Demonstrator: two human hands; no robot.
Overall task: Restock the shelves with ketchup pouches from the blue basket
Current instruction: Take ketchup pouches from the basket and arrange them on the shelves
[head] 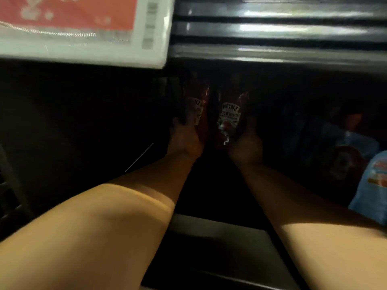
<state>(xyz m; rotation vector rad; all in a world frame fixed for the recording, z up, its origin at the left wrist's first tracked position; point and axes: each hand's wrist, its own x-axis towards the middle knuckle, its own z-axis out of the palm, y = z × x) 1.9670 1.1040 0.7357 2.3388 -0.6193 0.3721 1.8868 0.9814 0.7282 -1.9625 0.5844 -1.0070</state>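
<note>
While both arms reach deep into the dark shelf (219, 231), the left hand (185, 141) grips one red Heinz ketchup pouch (198, 114) and the right hand (246, 146) grips a second red pouch (229, 120), two upright side by side; blue packets (370, 181) lie right.

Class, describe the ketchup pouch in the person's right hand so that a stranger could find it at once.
Look under the ribbed shelf edge, deep in the dark shelf. Two red pouches stand side by side; the right hand holds the right pouch. Its Heinz label faces the camera squarely, while the left pouch is turned aside.
</note>
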